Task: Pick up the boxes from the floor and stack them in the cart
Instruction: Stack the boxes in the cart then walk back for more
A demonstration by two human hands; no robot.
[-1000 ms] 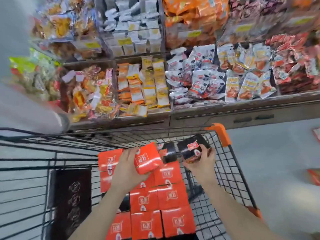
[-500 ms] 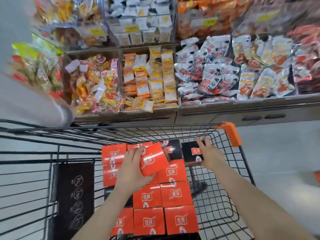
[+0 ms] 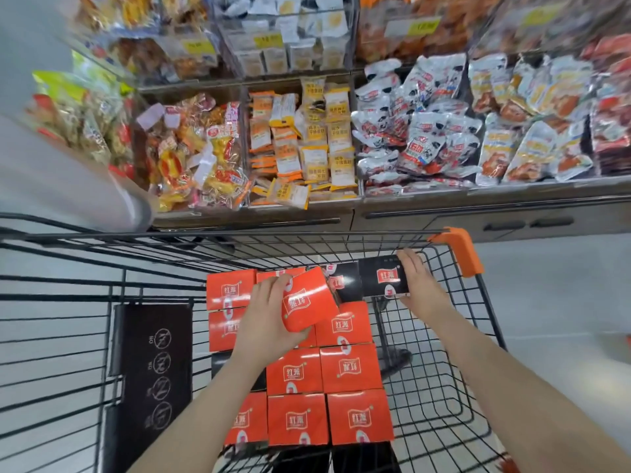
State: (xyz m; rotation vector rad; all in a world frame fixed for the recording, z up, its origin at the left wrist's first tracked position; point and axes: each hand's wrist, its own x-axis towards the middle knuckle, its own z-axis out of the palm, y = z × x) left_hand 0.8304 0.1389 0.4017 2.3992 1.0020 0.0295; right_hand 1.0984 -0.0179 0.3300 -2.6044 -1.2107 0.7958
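Left hand [image 3: 264, 315] grips a red box [image 3: 309, 300], fingers wrapped over its top edge, thumb under the lower corner. Box is tilted, held just above the stacked red boxes [image 3: 348, 368] in the cart [image 3: 454, 397]. Directly below and toward the wrist from that grip: three rows of red boxes, label side up, packed edge to edge. Left of the grip, two more red boxes sit at a lower level.

Right hand [image 3: 421, 288] lies flat against the right side of a black box [image 3: 384, 276], fingers extended, not curled round it; palm touching, no closed grasp visible. Black box sits at the far end of the stack, beside a second black box [image 3: 346, 285] on the side away from the palm. Orange cart corner [image 3: 459, 249] just beyond the fingertips. Snack shelves [image 3: 307, 141] behind cart.
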